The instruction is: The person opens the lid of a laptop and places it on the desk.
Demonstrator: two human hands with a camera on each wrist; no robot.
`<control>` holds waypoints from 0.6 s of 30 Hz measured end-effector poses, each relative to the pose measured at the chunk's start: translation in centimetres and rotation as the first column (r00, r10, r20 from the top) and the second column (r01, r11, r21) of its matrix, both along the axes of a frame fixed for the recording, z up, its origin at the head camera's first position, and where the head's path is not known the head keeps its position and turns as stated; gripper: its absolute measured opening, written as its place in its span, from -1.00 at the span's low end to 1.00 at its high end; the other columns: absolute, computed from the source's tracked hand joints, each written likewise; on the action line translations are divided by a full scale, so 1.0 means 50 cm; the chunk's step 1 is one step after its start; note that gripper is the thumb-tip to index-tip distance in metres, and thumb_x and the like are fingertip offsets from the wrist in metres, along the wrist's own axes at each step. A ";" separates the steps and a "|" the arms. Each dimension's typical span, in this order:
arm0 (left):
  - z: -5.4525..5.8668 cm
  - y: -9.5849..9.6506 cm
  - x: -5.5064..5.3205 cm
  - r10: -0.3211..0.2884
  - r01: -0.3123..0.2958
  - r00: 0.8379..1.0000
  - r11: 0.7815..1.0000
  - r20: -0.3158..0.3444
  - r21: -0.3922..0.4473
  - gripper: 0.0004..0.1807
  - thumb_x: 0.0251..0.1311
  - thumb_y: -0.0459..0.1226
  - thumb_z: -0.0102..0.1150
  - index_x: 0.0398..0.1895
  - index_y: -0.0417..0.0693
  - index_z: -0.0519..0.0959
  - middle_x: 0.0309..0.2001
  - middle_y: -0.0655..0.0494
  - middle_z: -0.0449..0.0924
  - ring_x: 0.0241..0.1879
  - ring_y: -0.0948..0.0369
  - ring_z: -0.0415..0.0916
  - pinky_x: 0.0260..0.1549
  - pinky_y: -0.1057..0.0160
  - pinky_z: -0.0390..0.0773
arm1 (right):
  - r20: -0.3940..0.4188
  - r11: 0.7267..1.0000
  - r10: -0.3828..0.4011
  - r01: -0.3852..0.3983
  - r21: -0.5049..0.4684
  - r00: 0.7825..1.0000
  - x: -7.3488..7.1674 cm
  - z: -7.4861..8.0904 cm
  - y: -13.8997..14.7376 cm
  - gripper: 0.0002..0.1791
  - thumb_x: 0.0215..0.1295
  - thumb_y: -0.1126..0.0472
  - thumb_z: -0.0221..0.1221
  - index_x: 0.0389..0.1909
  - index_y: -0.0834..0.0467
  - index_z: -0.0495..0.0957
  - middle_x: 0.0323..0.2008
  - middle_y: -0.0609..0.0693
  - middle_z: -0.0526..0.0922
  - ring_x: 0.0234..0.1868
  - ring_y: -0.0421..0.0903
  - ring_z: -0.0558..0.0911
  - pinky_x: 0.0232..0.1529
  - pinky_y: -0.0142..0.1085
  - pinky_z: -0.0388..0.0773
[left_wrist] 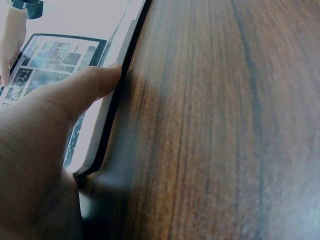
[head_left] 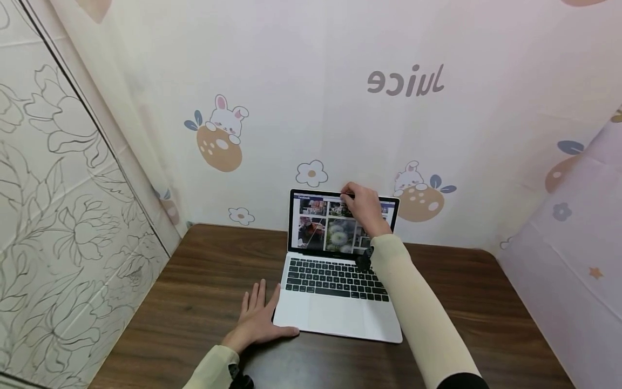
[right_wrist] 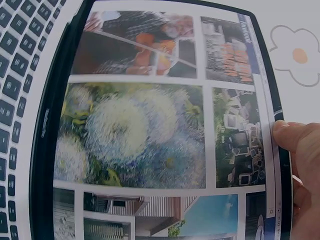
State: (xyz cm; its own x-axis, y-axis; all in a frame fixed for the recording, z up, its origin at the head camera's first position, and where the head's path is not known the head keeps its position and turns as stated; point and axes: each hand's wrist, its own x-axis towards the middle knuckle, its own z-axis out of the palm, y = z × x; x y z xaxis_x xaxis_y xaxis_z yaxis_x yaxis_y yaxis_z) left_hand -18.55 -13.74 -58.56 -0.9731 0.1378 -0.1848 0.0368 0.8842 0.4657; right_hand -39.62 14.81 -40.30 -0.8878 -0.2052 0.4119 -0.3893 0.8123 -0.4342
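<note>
An unfolded laptop (head_left: 335, 316) with a silver base and black keys stands on the wooden table, its screen (right_wrist: 150, 135) showing a page of photos. At the top edge of that screen, my right hand (head_left: 363, 205) pinches the rim, thumb (right_wrist: 287, 132) on the front and fingers behind. My left hand (head_left: 259, 321) lies at the front left corner of the base, fingers spread straight on the table. In the left wrist view the left thumb (left_wrist: 95, 82) rests against the laptop's front edge.
The brown wooden table (head_left: 204, 292) reaches back to a pale curtain (head_left: 291, 81) printed with rabbits, fruit and flowers. On the left stands a panel (head_left: 73, 216) with line-drawn flowers. Another pale cloth (head_left: 573, 254) hangs at the right.
</note>
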 end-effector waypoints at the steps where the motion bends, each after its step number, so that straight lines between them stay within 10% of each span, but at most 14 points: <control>1: 0.000 0.000 0.000 0.001 -0.001 1.000 1.000 0.001 0.002 0.48 -0.34 0.68 0.19 0.68 0.18 0.03 0.68 -0.20 -0.34 0.66 -0.17 -0.44 0.54 -0.25 -0.43 | -0.002 1.000 0.000 0.000 -0.006 1.000 0.002 0.000 0.000 -0.83 0.50 0.15 0.23 -0.02 0.11 0.68 0.00 0.10 0.78 -0.17 0.08 0.74 -0.08 0.00 0.66; 18: 0.003 0.000 0.000 -0.007 0.007 1.000 1.000 0.015 0.011 0.49 -0.34 0.69 0.18 0.69 0.21 -0.01 0.68 -0.18 -0.37 0.66 -0.15 -0.47 0.54 -0.24 -0.45 | -0.031 1.000 -0.003 0.003 -0.017 1.000 0.013 0.002 -0.001 -0.85 0.48 0.18 0.25 -0.08 0.12 0.72 -0.06 0.10 0.79 -0.14 0.08 0.75 -0.09 0.00 0.68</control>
